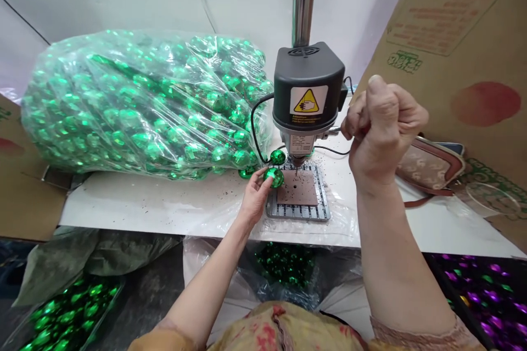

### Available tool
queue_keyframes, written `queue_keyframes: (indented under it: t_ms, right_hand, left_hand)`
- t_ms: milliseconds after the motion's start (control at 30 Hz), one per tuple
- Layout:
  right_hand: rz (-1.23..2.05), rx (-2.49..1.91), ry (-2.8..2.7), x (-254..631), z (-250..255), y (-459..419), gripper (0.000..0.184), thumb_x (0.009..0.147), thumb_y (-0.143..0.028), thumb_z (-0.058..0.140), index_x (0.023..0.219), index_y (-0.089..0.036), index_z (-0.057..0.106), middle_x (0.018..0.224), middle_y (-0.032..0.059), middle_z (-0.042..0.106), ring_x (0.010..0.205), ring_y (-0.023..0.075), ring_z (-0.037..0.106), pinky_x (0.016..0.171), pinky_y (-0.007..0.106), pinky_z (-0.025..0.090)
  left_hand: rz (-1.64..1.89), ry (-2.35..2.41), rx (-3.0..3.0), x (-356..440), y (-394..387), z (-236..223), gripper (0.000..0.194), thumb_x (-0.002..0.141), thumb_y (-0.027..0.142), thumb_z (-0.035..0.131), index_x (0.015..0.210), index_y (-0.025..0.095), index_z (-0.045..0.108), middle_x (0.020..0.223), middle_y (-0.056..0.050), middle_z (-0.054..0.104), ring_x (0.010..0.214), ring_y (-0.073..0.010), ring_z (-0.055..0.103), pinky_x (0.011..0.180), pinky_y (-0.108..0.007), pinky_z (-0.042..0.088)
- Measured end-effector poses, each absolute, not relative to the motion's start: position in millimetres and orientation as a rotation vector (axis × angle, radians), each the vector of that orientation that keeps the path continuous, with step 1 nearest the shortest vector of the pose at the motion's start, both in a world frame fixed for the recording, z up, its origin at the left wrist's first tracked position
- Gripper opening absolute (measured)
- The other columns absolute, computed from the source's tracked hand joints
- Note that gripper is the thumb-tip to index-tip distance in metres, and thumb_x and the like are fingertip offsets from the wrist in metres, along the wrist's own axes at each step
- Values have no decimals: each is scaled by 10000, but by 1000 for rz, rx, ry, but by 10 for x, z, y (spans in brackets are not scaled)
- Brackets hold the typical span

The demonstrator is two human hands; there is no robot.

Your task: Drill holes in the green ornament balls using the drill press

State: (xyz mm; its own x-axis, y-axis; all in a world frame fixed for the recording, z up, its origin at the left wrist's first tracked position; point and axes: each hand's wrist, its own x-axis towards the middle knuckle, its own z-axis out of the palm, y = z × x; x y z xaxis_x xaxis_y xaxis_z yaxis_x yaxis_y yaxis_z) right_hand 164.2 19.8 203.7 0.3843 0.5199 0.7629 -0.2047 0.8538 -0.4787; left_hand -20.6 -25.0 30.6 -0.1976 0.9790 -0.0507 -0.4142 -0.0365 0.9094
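Observation:
Between the thumb and fingers of my left hand is a shiny green faceted ball, at the left edge of the drill press base. Just behind it another green ball is seen. My right hand is raised and closed on the feed lever at the right side of the drill press; most of the lever is hidden by the fingers. Below the chuck and its bit lies a brown board with a dark hole, and dark shavings are scattered around.
A large clear bag of green balls fills the table's left side. Cardboard boxes and a patterned purse stand right. Below the table edge are green balls in plastic, more at left, and purple ones.

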Motion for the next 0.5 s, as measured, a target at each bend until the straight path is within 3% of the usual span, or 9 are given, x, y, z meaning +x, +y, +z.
queue_keyframes:
  t_ms: [100,233,333,500]
  right_hand:
    - [462,-356,-1094,1637,2041,195,515,863,-409,680,515,-213,356,415,-74,341,355,56,303,383,276,202]
    - [469,-313,-1099,1634,2042,198,496,877,-365,672,513,-211,371,422,-63,336,360,56,292,377,284,198]
    - [454,-304,-1124,1639,2035,203,487,903,-328,638,520,-214,359,427,-62,325,365,54,284,379,288,203]
    - [388,-415,-1174,1640,2033,195,515,933,-411,579,548,-218,298,436,-60,307,382,51,277,390,283,235]
  left_hand:
    - [1484,1062,922,-179,-134,222,586,731,451,856,1225,203,660,1111,-61,738,998,-164,686,934,-290,519]
    - [1436,1109,1112,-161,-50,155,636,742,499,833,1270,196,648,1228,-91,712,1124,-216,661,1016,-339,505]
    - [1393,1136,1222,-146,-6,141,658,738,513,827,1283,195,638,1280,-108,692,1161,-243,649,1030,-364,503]
    - [1361,1135,1308,-99,44,128,666,737,505,823,1287,188,621,1258,-121,691,1130,-258,664,993,-388,532]
